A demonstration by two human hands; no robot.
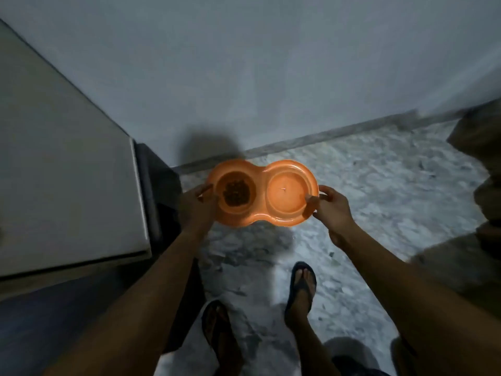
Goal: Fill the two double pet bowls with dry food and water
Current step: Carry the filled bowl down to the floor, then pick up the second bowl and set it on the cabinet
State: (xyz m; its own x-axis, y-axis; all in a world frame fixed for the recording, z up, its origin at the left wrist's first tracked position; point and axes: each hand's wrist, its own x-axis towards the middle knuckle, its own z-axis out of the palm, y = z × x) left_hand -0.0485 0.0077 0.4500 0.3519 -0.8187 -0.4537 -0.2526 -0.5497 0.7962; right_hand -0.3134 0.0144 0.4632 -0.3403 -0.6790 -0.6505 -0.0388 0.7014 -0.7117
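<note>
I hold an orange double pet bowl (261,172) level in front of me, above the floor. Its left cup holds a small heap of brown dry food (235,193). The right cup (287,192) looks filled with clear water, with a small glint on its surface. My left hand (196,206) grips the bowl's left end, thumb over the rim. My right hand (332,206) grips the right end, thumb inside the rim. Only one double bowl is in view.
A pale cabinet or appliance (62,172) stands at the left, with a dark gap beside it. A grey wall (271,77) meets the speckled stone floor (379,185) just ahead. A dark blurred object (479,185) sits at the right. My sandalled feet (301,289) are below.
</note>
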